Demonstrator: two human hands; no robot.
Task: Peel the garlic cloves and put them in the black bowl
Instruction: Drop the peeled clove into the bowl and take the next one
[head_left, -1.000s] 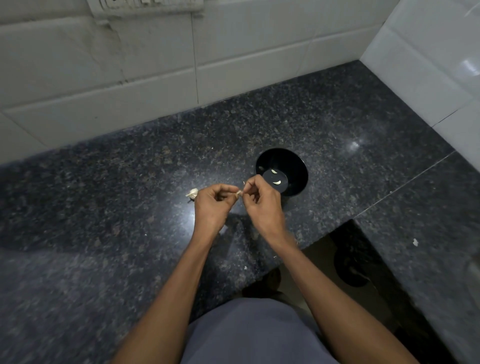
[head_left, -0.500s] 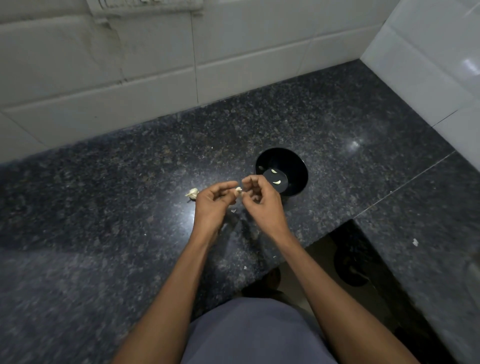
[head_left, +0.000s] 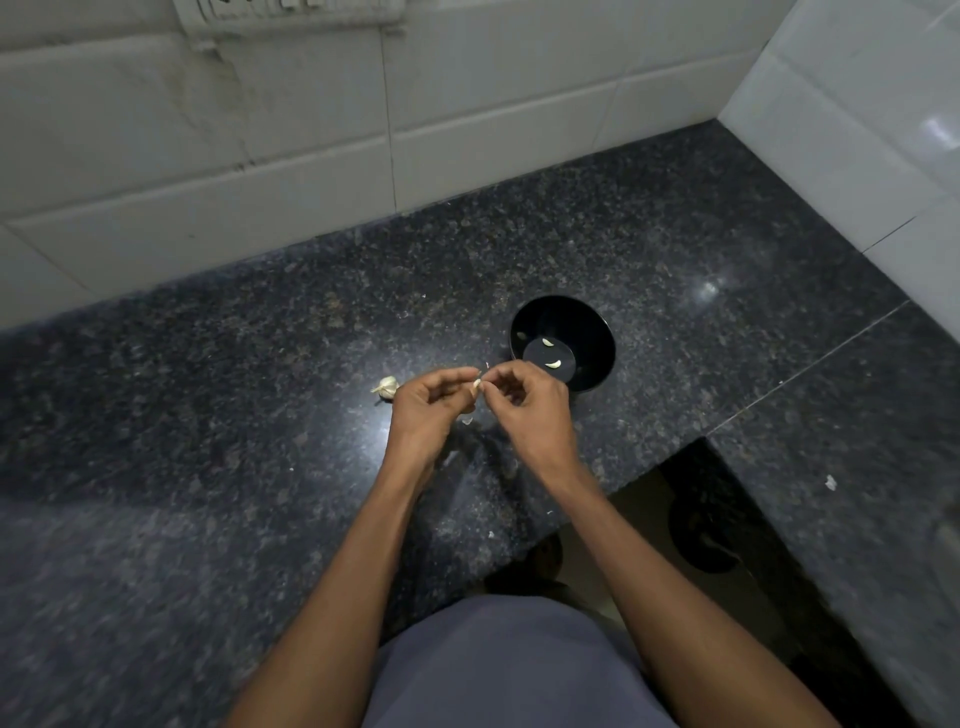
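My left hand (head_left: 428, 405) and my right hand (head_left: 530, 410) meet above the counter, and both pinch a small pale garlic clove (head_left: 476, 385) between their fingertips. A thin bit of skin sticks up from the clove. The black bowl (head_left: 597, 332) stands just behind my right hand and holds two peeled cloves (head_left: 551, 353) on its bottom. The rest of the garlic bulb (head_left: 386, 387) lies on the counter to the left of my left hand.
The dark granite counter (head_left: 208, 415) runs along a white tiled wall (head_left: 260, 156) and meets a second tiled wall at the right. Small scraps of garlic skin (head_left: 467, 421) lie under and near my hands. The counter's front edge steps back at the right.
Both hands stay together on the clove with only small finger movements. A bit of skin now lies on the counter below the hands.
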